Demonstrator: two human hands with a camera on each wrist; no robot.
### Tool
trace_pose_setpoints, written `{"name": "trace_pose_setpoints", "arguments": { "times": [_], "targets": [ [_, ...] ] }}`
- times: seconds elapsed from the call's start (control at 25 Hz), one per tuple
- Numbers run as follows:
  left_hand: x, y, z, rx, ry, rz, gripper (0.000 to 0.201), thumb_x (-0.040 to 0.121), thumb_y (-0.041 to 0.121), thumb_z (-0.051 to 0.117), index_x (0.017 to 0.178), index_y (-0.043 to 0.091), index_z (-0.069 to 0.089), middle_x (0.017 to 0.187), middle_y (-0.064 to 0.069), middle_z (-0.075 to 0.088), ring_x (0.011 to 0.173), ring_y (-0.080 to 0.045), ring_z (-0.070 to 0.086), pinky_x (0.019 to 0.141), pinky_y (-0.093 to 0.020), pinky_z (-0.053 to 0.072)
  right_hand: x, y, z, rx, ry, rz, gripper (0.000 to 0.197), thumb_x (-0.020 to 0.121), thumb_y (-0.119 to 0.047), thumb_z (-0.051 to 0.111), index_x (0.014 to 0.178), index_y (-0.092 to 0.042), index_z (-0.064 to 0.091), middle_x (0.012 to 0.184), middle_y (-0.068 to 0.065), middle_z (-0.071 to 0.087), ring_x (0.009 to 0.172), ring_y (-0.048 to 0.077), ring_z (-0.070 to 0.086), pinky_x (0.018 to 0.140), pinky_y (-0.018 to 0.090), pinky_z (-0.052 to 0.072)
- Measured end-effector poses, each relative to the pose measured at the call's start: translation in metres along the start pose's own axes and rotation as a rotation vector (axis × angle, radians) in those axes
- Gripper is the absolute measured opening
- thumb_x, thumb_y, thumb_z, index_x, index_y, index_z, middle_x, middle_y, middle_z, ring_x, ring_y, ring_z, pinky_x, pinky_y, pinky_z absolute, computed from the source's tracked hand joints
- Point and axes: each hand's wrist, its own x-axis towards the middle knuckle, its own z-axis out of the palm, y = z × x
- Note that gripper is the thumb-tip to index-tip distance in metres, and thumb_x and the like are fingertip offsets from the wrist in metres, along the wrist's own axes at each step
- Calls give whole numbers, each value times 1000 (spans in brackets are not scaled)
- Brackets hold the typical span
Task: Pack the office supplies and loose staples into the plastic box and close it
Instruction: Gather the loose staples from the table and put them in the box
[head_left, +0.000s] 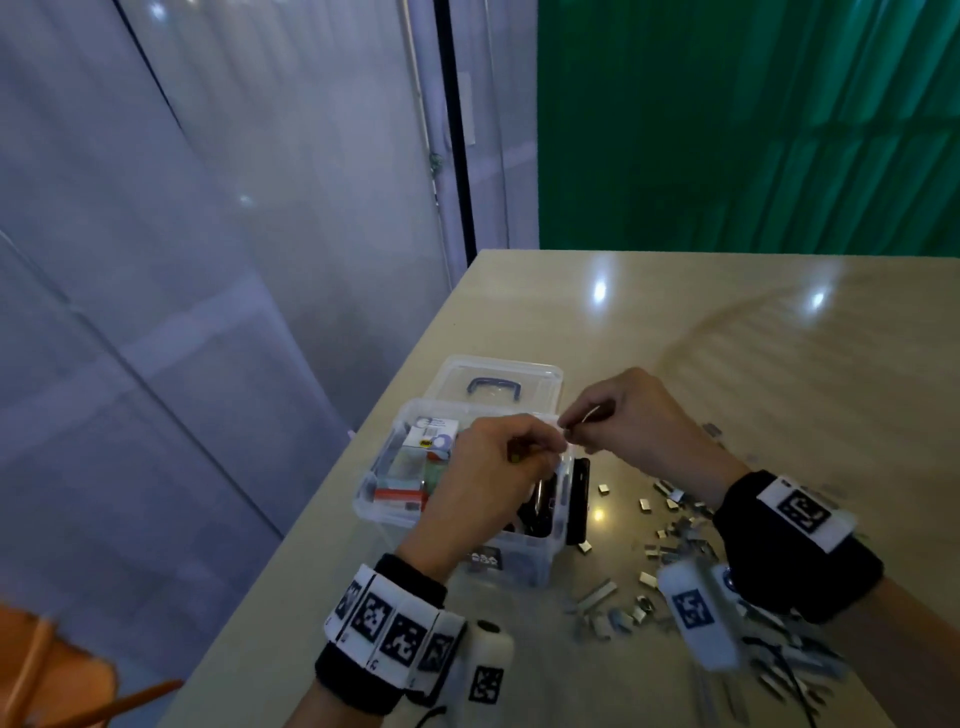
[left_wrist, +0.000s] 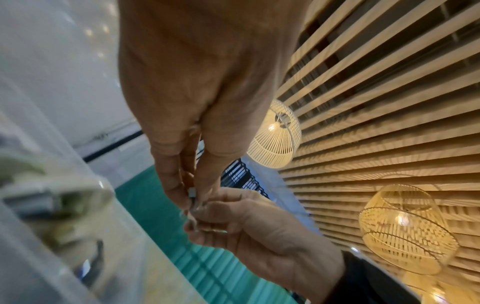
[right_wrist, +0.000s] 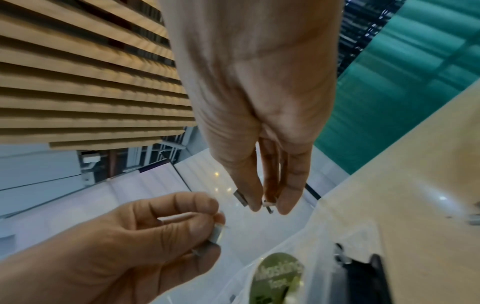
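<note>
Both hands meet above the open clear plastic box (head_left: 535, 564), which stands near the left edge of the pale wooden table (head_left: 727, 364) with its clear lid and blue handle (head_left: 493, 387) lying flat behind it. The left hand (head_left: 493, 467) pinches small grey staple pieces (right_wrist: 217, 234) between thumb and curled fingertips, and the right hand (head_left: 639, 421), fingertips drawn together, pinches short grey staple strips (right_wrist: 241, 198) just beside it. More loose grey staples (head_left: 670, 540) lie scattered on the table to the box's right, while small cartons and a green masking tape roll (right_wrist: 279, 275) sit inside the box.
</note>
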Motion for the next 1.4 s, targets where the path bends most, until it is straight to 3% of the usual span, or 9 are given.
{"name": "trace_pose_setpoints", "arguments": {
  "times": [0.16, 0.24, 0.36, 0.56, 0.8, 0.96, 1.12, 1.28, 1.4],
  "targets": [
    [-12, -31, -63, 147, 125, -81, 14, 83, 3, 72, 86, 16, 77, 80, 7, 74, 77, -3, 70, 77, -23, 58, 19, -38, 39, -96, -108, -142, 16, 75, 0, 76, 81, -14, 83, 63, -14, 69, 62, 1, 66, 60, 12, 50],
    [-16, -47, -78, 206, 119, -130, 14, 83, 5, 73, 85, 18, 77, 81, 7, 75, 78, -4, 71, 80, -31, 60, 26, -50, 62, -165, -171, -234, 18, 76, 1, 72, 80, -14, 82, 75, -4, 74, 68, 6, 66, 64, 20, 53],
    [-17, -62, -77, 283, 84, -146, 11, 83, 8, 72, 88, 17, 77, 81, 4, 75, 75, -7, 70, 79, -35, 60, 34, -56, 92, -341, -229, -322, 22, 76, 3, 65, 76, -13, 80, 74, 2, 72, 70, 13, 63, 66, 31, 54],
    [-16, -72, -73, 359, 9, -119, 11, 84, 16, 68, 84, 22, 77, 79, 7, 74, 76, -6, 67, 81, -37, 58, 43, -52, 112, -491, -285, -283, 24, 75, 6, 56, 70, -14, 68, 68, 5, 55, 64, 26, 60, 58, 36, 51],
    [-13, -75, -85, 215, 66, -172, 13, 83, 11, 77, 95, 14, 76, 87, 2, 74, 77, -6, 71, 73, -29, 62, 42, -48, 105, -443, -257, -247, 27, 83, 0, 65, 96, -20, 77, 89, 2, 70, 82, 17, 62, 73, 33, 57],
    [-11, -74, -91, 184, 104, -156, 11, 82, 12, 80, 92, 14, 75, 86, 3, 74, 79, -4, 70, 71, -20, 60, 38, -57, 99, -348, -251, -248, 23, 84, -2, 69, 98, -17, 77, 87, 0, 72, 77, 11, 65, 64, 21, 54],
    [-10, -76, -90, 191, 116, -159, 12, 82, 12, 80, 92, 14, 75, 87, 3, 74, 77, -1, 69, 64, -8, 53, 39, -58, 105, -320, -272, -280, 26, 83, 0, 70, 98, -18, 77, 78, -8, 66, 67, 1, 58, 58, 21, 48],
    [-9, -76, -86, 150, 121, -159, 13, 81, 12, 81, 92, 14, 74, 86, 4, 73, 78, -4, 71, 68, -20, 60, 39, -52, 92, -297, -240, -238, 26, 84, 2, 68, 102, -15, 77, 85, -7, 69, 75, 1, 62, 65, 12, 49],
    [-6, -73, -75, 206, 94, -127, 16, 77, 14, 84, 89, 14, 74, 83, 7, 73, 76, 0, 69, 74, -14, 56, 35, -47, 78, -253, -218, -210, 18, 88, -6, 71, 101, -16, 78, 92, -4, 74, 82, 4, 68, 74, 14, 54]
  ]
}}
